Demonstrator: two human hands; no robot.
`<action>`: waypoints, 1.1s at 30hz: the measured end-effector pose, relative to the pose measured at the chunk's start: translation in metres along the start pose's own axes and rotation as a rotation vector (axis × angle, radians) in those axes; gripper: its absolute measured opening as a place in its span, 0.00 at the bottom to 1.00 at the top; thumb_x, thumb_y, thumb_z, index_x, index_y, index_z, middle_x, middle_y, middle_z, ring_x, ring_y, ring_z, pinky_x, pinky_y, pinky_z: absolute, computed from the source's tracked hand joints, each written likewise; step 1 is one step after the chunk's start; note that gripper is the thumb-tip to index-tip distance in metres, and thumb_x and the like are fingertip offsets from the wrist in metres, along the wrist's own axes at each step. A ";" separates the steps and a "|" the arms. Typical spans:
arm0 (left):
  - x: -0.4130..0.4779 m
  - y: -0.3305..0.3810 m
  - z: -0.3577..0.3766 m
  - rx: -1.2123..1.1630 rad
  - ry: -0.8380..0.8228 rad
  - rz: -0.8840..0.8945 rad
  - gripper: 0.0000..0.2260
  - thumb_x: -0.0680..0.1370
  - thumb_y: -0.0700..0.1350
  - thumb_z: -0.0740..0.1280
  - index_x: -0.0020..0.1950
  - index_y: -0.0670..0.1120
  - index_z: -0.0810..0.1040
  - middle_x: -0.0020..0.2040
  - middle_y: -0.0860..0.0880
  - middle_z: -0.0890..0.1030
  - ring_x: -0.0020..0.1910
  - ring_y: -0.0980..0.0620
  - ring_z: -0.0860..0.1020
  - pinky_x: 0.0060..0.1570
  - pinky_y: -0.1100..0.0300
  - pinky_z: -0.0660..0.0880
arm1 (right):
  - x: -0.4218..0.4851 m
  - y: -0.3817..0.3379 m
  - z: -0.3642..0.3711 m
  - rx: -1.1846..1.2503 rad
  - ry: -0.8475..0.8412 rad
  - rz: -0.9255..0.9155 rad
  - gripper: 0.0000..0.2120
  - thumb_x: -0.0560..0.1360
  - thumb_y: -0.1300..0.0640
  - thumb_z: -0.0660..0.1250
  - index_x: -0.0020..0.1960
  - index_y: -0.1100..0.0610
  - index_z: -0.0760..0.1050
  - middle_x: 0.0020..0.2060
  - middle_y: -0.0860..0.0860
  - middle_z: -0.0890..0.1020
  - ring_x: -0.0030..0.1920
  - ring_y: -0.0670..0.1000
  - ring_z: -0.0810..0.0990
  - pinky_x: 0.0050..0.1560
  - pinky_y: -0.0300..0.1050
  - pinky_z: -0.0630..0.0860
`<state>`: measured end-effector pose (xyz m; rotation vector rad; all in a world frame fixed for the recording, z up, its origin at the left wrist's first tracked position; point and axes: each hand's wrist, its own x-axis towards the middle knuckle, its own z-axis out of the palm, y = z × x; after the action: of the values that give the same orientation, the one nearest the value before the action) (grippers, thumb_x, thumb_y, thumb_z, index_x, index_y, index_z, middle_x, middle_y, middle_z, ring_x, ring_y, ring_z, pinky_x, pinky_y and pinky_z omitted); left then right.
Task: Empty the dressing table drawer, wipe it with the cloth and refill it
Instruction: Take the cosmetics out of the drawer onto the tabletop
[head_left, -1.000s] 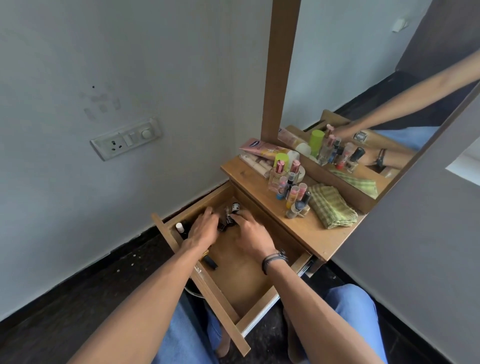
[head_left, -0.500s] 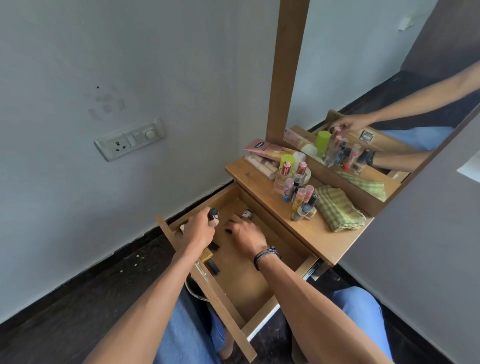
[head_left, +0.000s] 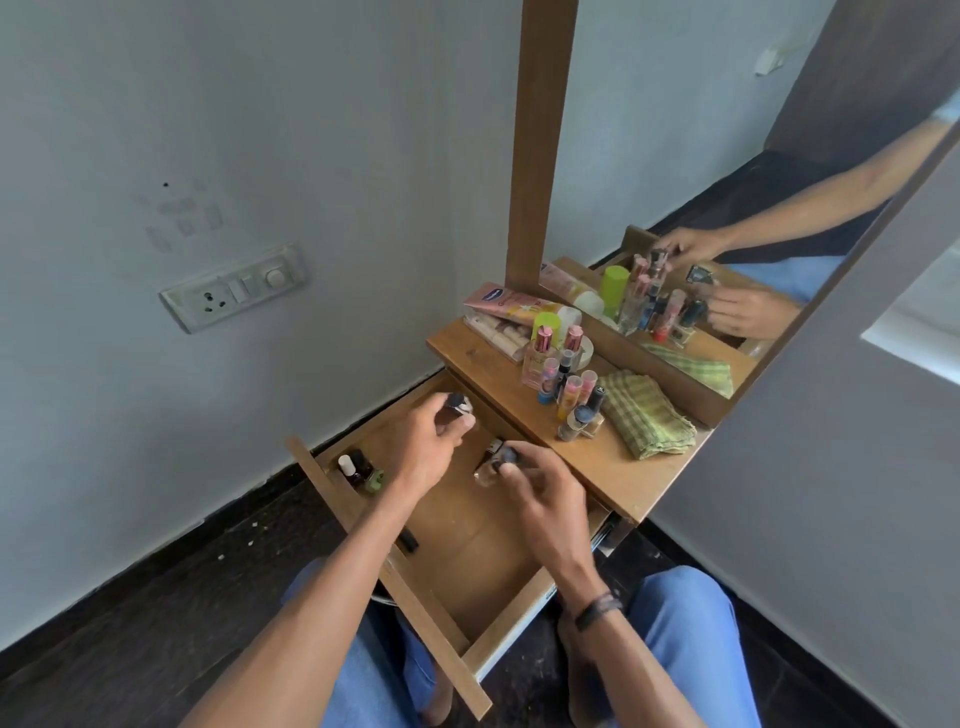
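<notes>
Open brown drawer (head_left: 467, 551): wood, smooth matt floor with pale scuffs.
Brown dressing tabletop (head_left: 608, 467), to your right: wood, smooth, low sheen.
Tall mirror frame (head_left: 540, 130): same wood, matt.
Green checked cloth (head_left: 644, 415): woven fabric, soft, rumpled.
Cluster of small cosmetic bottles (head_left: 566, 379): clear glossy glass, shiny plastic caps.
Pink squeeze tube (head_left: 509, 303): glossy plastic.
Small dark-capped bottle (head_left: 460, 405) in your left hand (head_left: 426, 444): clear glass, matt cap.
Second dark-capped bottle (head_left: 493, 461) in your right hand (head_left: 540, 493): clear glass.
White switch plate (head_left: 234, 293), far left: smooth plastic.
Grey wall (head_left: 311, 156): matt paint.
</notes>
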<state>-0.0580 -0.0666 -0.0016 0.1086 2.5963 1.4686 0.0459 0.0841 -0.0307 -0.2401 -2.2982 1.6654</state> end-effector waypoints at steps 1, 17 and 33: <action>-0.002 0.003 0.006 0.009 -0.027 0.028 0.16 0.80 0.50 0.71 0.65 0.45 0.78 0.54 0.49 0.85 0.46 0.55 0.85 0.50 0.58 0.81 | -0.005 -0.006 -0.012 0.023 0.049 0.000 0.11 0.80 0.57 0.69 0.62 0.50 0.79 0.52 0.41 0.83 0.50 0.41 0.83 0.51 0.39 0.80; 0.000 0.038 0.063 0.073 -0.072 0.194 0.14 0.77 0.51 0.74 0.59 0.47 0.81 0.55 0.50 0.85 0.53 0.49 0.83 0.56 0.52 0.79 | 0.023 0.010 -0.072 -0.355 0.347 -0.088 0.15 0.81 0.56 0.67 0.68 0.56 0.76 0.57 0.48 0.77 0.48 0.45 0.83 0.49 0.41 0.78; 0.000 0.040 0.077 0.098 -0.028 0.266 0.15 0.76 0.46 0.75 0.62 0.46 0.82 0.58 0.49 0.85 0.59 0.48 0.81 0.53 0.63 0.72 | 0.022 0.023 -0.065 -0.366 0.369 -0.044 0.20 0.75 0.60 0.76 0.65 0.53 0.77 0.54 0.46 0.84 0.50 0.44 0.84 0.53 0.43 0.82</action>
<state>-0.0457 0.0191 -0.0061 0.5009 2.7138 1.4027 0.0453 0.1564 -0.0312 -0.5226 -2.2769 1.0601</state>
